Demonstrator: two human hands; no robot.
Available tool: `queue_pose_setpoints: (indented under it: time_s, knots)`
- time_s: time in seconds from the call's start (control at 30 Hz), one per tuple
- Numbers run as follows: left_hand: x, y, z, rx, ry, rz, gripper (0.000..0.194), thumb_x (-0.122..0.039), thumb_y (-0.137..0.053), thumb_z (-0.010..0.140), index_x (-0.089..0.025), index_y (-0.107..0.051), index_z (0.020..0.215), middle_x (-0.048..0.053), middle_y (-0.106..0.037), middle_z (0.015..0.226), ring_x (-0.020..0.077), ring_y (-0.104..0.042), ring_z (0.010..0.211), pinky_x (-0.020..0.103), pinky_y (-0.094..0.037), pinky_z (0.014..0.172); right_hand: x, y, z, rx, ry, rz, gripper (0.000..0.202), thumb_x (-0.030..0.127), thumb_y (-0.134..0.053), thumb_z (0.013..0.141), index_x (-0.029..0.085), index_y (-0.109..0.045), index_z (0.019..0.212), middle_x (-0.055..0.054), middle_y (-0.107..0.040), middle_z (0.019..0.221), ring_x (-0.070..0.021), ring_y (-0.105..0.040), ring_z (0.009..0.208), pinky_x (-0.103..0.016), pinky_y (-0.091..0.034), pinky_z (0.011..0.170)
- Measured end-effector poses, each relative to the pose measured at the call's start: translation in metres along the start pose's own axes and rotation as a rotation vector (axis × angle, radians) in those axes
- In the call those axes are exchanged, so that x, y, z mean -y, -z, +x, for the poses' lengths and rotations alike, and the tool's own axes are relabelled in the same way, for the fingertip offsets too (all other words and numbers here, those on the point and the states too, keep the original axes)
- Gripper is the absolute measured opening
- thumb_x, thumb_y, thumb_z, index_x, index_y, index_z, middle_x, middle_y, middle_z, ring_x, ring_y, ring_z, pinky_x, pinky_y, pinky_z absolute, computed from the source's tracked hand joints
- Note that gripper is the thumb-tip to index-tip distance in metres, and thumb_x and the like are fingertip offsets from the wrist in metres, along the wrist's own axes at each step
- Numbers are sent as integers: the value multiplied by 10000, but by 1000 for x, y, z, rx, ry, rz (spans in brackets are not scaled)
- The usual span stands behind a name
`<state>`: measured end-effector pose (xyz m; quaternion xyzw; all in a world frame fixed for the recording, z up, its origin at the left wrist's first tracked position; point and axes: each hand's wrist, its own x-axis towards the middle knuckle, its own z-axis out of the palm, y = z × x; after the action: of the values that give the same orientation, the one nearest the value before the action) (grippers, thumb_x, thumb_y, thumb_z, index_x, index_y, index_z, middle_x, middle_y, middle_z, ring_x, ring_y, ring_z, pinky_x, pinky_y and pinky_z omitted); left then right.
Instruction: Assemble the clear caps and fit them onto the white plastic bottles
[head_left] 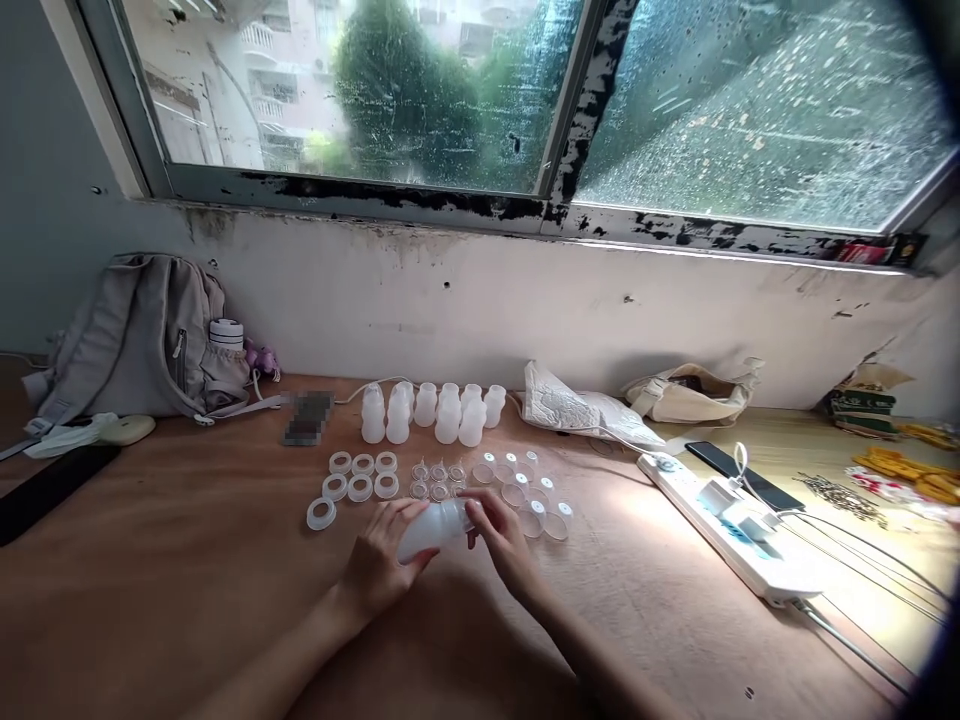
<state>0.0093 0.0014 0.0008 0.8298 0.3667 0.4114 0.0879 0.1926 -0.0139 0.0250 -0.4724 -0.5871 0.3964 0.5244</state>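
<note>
A frosted white plastic bottle (433,530) lies tilted almost sideways above the table, its neck pointing right. Wrapped around its body is my left hand (386,555). The fingers of my right hand (501,535) are closed at the bottle's neck end; whether they also hold a small part there is hidden. Just beyond my hands are white rings (360,488), small clear nipples (420,472) and clear round caps (514,494), all laid out in groups. Several more frosted bottles (448,420) stand upright in rows behind these parts.
A grey backpack (150,335) leans against the wall at left. On the right lie a white power strip (731,530) with cables, a dark phone (744,477) and a beige pouch (694,395). A white padded bag (581,408) rests behind the caps.
</note>
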Motion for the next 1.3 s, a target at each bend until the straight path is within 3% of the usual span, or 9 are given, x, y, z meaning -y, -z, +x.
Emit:
queue_pose_setpoints:
  time_s: [0.17,0.3,0.47,0.57,0.87,1.3]
  knots:
    - [11,8,7,-64,172,-49,473,-280,-471,805,-196,-300,1238,104,-470,1183,220,-432,1120,401,-388,916,26,13,48,-13,106,-86,336,358,-562,751,177,-491,1026,-2,-555,731,-112,-532,601,-235,-449,524]
    - [29,18,12,-98,178,-18,354,-212,-431,822,-193,-374,1170,80,-506,1130,196,-461,1080,375,-382,914,49,19,102,23,213,-318,280,355,-595,718,161,-555,916,-34,-587,788,-138,-562,713,-259,-458,632]
    - [46,25,14,-26,132,111,202,-166,-427,809,-190,-517,989,43,-591,951,197,-533,918,352,-422,813,60,3,152,78,173,-704,252,309,-604,717,175,-583,930,-53,-594,894,-131,-571,714,-251,-448,637]
    - [48,26,14,-8,132,153,190,-153,-433,802,-189,-533,959,36,-605,920,199,-537,889,347,-424,790,57,-9,171,90,171,-798,226,256,-612,712,181,-594,925,-46,-597,869,-145,-559,746,-258,-437,650]
    - [53,30,15,-3,168,208,166,-155,-457,775,-187,-556,905,47,-621,890,206,-547,871,339,-428,774,36,-17,202,122,179,-915,240,143,-599,710,170,-582,948,-64,-598,896,-168,-545,825,-274,-419,701]
    - [56,33,16,23,198,256,166,-167,-455,772,-199,-572,886,40,-624,891,206,-550,863,343,-416,780,19,-16,201,114,199,-983,271,201,-590,741,179,-551,1009,-71,-607,924,-174,-553,842,-282,-415,723]
